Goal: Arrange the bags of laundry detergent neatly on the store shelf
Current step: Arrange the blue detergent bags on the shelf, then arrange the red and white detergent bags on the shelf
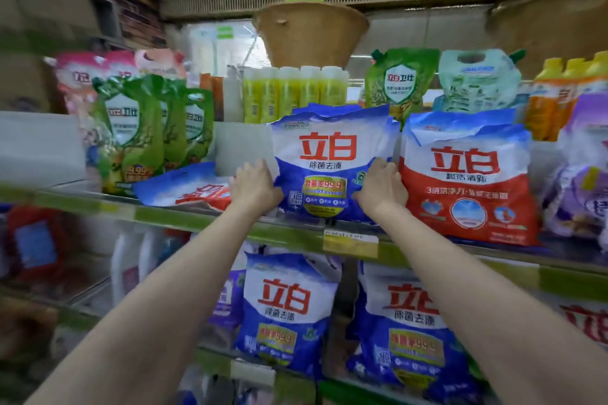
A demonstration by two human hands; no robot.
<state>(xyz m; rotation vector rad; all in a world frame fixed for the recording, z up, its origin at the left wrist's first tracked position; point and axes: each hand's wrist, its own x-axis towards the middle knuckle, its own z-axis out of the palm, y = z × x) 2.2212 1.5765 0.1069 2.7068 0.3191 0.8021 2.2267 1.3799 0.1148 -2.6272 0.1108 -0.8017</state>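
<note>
A blue and white detergent bag stands upright on the upper shelf, tilted slightly. My left hand grips its left edge and my right hand grips its right edge. A red and white detergent bag stands right beside it, touching. Another red and white bag lies flat on the shelf to the left. Two blue bags stand on the lower shelf.
Green refill pouches stand at the left, yellow bottles behind the held bag. A green pouch and a pale green bag are behind the red bag. Purple bags fill the right. A yellow price tag hangs on the shelf edge.
</note>
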